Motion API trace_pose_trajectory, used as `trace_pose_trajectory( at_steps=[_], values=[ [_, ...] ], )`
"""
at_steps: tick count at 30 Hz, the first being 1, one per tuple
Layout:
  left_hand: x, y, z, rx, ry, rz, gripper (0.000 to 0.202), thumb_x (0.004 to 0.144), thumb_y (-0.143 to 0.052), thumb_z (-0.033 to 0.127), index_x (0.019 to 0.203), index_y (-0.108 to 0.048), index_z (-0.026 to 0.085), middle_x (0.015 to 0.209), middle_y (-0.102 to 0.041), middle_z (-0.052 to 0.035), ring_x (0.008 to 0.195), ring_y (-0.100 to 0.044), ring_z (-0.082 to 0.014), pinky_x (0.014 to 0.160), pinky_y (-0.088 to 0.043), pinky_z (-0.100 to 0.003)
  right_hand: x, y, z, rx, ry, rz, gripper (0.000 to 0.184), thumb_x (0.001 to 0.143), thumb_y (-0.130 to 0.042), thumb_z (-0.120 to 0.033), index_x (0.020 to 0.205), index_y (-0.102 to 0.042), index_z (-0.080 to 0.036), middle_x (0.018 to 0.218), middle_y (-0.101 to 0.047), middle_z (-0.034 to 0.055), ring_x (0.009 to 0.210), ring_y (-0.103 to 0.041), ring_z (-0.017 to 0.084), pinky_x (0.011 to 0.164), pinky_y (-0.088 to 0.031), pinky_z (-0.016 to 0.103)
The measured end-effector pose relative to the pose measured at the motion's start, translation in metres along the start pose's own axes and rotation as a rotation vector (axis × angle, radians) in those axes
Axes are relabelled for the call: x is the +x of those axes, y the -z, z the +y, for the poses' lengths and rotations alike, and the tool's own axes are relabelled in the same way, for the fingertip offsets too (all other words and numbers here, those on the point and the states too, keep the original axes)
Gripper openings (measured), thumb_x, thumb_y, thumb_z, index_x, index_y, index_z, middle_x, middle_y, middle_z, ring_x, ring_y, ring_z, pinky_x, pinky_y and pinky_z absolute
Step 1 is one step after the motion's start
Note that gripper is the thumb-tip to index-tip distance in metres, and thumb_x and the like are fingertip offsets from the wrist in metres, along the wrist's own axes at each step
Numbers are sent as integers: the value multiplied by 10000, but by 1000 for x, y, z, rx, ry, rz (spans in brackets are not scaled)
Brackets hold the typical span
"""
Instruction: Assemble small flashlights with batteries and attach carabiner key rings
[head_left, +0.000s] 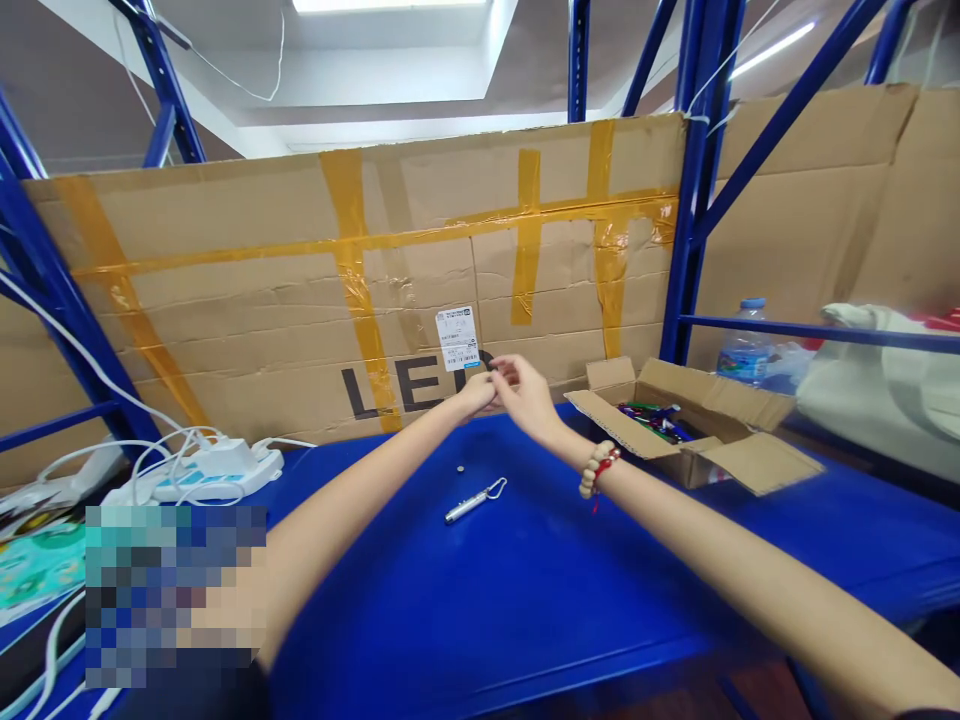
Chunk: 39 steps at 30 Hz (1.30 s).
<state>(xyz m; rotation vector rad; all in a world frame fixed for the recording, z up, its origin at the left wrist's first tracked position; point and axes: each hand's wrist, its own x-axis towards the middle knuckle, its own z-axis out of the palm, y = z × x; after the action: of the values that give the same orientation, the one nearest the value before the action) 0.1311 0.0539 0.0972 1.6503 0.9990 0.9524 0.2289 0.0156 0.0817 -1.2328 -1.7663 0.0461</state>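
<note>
My left hand and my right hand meet in front of the cardboard wall, above the far part of the blue tabletop. The fingers of both are closed and pressed together at the tips. Something small and dark seems to be between them, too small and covered to name. Nearer to me lies a slim silver penlight-like cylinder with a wire clip at its upper right end. Just behind it rests a tiny round silvery piece, apart from the cylinder.
An open cardboard box with several colourful slim items stands to the right. Power strips and tangled white cables are at left. Blue rack posts frame the table. Beyond the right post are a water bottle and a pale bag.
</note>
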Motion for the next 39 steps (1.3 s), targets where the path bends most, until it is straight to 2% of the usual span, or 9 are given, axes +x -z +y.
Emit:
trace_pose_trajectory(
  at_steps=[4,8,10,12,21,26,31,35,39],
  values=[
    [-52,84,-42,455,85,206,307,872,-512,282,1156,-506,165,1200,-514,-92,1025,-541,-220,855,-461,-435,-15,-47,2,24,22,-409,272,682,-682,-322,908,-676,-170,828,-696,30,733,-631,133,663,-467,198],
    [-104,139,-74,743,194,340,541,683,-712,301,1158,-509,143,1357,-364,-201,1308,-121,-444,992,-219,-581,-22,-72,3,-51,2,-619,208,609,-752,-270,762,-694,-142,769,-700,50,695,-637,148,646,-472,220],
    [-119,152,-88,810,243,366,466,728,-672,314,1139,-527,150,1327,-406,-191,1287,-214,-426,981,-253,-571,-22,-75,2,-88,-2,-674,145,703,-690,-261,770,-675,-134,791,-694,40,720,-634,131,699,-483,250],
    [-126,156,-99,841,262,355,349,837,-559,296,1153,-512,157,1248,-486,-117,1143,-462,-287,920,-390,-502,-20,-75,0,-120,-6,-717,148,767,-635,-270,789,-655,-125,803,-686,25,734,-630,121,730,-490,286],
    [-105,109,-108,819,93,149,286,876,-508,282,1133,-517,159,1146,-544,-85,960,-570,-198,804,-492,-398,-21,-58,5,-195,-8,-708,107,637,-711,-252,703,-696,-169,715,-701,16,674,-636,139,610,-452,198],
    [-97,71,-99,761,30,-13,313,876,-505,289,1166,-505,172,1225,-506,-95,1059,-528,-227,886,-442,-451,-7,5,31,-280,-30,-491,184,708,-642,-352,784,-693,-192,789,-696,33,733,-619,152,657,-431,233],
    [-94,49,-92,694,8,-175,414,909,-381,291,1311,-390,191,1429,-327,-100,1358,-159,-252,1096,-95,-465,-3,92,63,-585,-340,-186,307,670,-623,-513,801,-694,-245,836,-689,54,768,-595,229,552,-379,284],
    [-99,42,-86,642,-16,-235,425,905,-338,371,1291,-428,218,1415,-358,-54,1359,-140,-257,1091,-53,-481,-20,133,90,-841,-552,-184,294,696,-607,-476,850,-695,-241,853,-678,90,733,-578,260,529,-358,313],
    [-110,48,-84,569,-39,-167,436,879,-349,474,1253,-471,286,1383,-416,-18,1346,-198,-263,1088,-97,-477,-31,138,109,-860,-530,-259,205,744,-588,-299,859,-701,-175,862,-676,128,744,-594,265,560,-389,320]
  ],
)
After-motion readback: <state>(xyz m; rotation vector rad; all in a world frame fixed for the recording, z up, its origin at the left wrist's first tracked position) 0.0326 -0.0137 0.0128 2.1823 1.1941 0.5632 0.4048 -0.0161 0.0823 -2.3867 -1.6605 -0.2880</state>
